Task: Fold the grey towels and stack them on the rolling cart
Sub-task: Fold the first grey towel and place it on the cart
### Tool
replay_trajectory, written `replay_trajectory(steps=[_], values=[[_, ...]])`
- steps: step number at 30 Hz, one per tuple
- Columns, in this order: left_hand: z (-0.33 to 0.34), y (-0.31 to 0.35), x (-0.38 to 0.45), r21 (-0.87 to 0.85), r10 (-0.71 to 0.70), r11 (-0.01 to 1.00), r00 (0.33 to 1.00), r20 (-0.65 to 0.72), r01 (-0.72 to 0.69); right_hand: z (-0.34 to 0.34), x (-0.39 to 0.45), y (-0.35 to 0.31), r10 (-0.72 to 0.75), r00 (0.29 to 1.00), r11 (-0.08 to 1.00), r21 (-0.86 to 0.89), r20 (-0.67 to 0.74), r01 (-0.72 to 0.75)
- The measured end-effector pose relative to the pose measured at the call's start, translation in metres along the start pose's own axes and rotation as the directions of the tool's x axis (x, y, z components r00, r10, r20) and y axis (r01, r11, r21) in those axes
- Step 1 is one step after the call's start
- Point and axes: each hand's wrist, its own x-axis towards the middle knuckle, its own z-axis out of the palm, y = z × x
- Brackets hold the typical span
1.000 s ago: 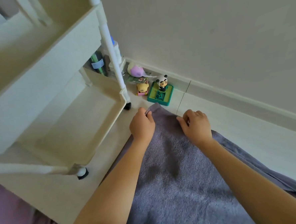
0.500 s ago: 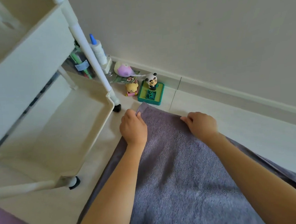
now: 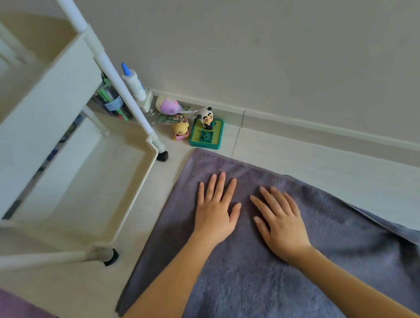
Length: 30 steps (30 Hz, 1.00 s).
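Both palms flat on the grey towel (image 3: pixel 272 265), fingers spread, gripping nothing — left hand (image 3: pixel 216 213) nearer the rolling cart (image 3: pixel 137 188), right hand (image 3: pixel 280 224) just beside it on the side away from the cart. Thumbs near each other, not touching.

Towel spread on the floor (image 3: pixel 315 162) right of the cart, near edge running out under the forearms and past the bottom of frame. Looks already doubled: a 2nd layer peeks out along the edge furthest from the cart (image 3: pixel 390 231). Far corner (image 3: pixel 199 154) nearly touching the green toy base (image 3: pixel 206 137) that stands between cart and wall; can't tell if it actually touches.

Long axis — judging only by what's visible — runs from that far corner back toward the body, roughly parallel to the cart's side. Both hands sit toward the far end, just short of the far hem.

Likely step: smoothing before the next fold. Next move probably a pinch on the 2 far corners, then pull toward the body. Left hand closer to the cart-side corner, right hand closer to the other.

Room: open floor between towel and wall, nothing in the way there. Cart-side edge close to the cart's front caster (image 3: pixel 111 257) but apart from it. Bottom shelf (image 3: pixel 90 181) of the cart empty, open on top, well within left-hand reach for stacking. No folded towels on the visible shelves yet.
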Motion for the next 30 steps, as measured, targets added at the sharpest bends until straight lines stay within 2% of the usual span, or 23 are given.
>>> replay_trajectory(steps=[1,3,5,9,11,12,14,16,20,24,26,28,30], values=[[0.003,-0.005,-0.003,0.045,-0.006,0.999,0.999,0.048,0.004,0.001,-0.015,0.007,0.021,0.997,0.999,-0.037,0.073,-0.018],[0.001,-0.01,-0.002,0.087,-0.048,0.996,0.99,0.134,0.037,-0.001,-0.032,0.029,0.168,0.975,0.983,-0.093,0.146,-0.156],[-0.005,-0.006,-0.001,0.118,-0.061,0.992,0.977,0.205,0.037,-0.012,-0.05,0.051,0.342,0.928,0.936,-0.14,0.151,-0.322],[-0.015,0.013,0.002,0.154,-0.161,0.981,0.948,0.275,0.122,-0.031,-0.072,0.077,0.524,0.838,0.851,-0.15,0.153,-0.504],[-0.021,0.036,0.004,0.12,-0.181,0.981,0.944,0.275,0.153,-0.036,-0.081,0.072,0.514,0.844,0.857,-0.139,0.154,-0.497],[-0.022,0.05,0.002,0.074,-0.136,0.99,0.953,0.271,0.12,-0.036,-0.088,0.068,0.475,0.865,0.879,-0.139,0.158,-0.457],[-0.018,0.075,-0.01,0.011,0.034,0.999,0.956,0.292,-0.038,-0.032,-0.106,0.063,0.41,0.893,0.911,-0.136,0.185,-0.389],[-0.008,0.084,-0.02,0.053,0.125,0.987,0.938,0.322,-0.15,-0.033,-0.127,0.072,0.421,0.885,0.907,-0.129,0.198,-0.402],[-0.002,0.088,-0.018,0.151,0.065,0.981,0.943,0.325,-0.12,-0.047,-0.159,0.11,0.58,0.801,0.814,-0.105,0.146,-0.571],[-0.005,0.124,-0.015,0.125,-0.057,0.992,0.955,0.292,0.021,-0.056,-0.163,0.127,0.603,0.796,0.796,0.027,0.061,-0.605],[-0.003,0.158,-0.015,0.053,-0.02,0.999,0.961,0.277,0.006,-0.062,-0.164,0.135,0.638,0.766,0.767,0.161,-0.081,-0.621],[0.005,0.189,-0.013,-0.023,0.05,0.999,0.963,0.265,-0.046,-0.066,-0.162,0.145,0.686,0.693,0.725,0.281,-0.22,-0.629],[0.016,0.213,-0.009,-0.059,0.067,0.997,0.964,0.258,-0.053,-0.073,-0.159,0.161,0.739,0.642,0.661,0.402,-0.202,-0.634]])
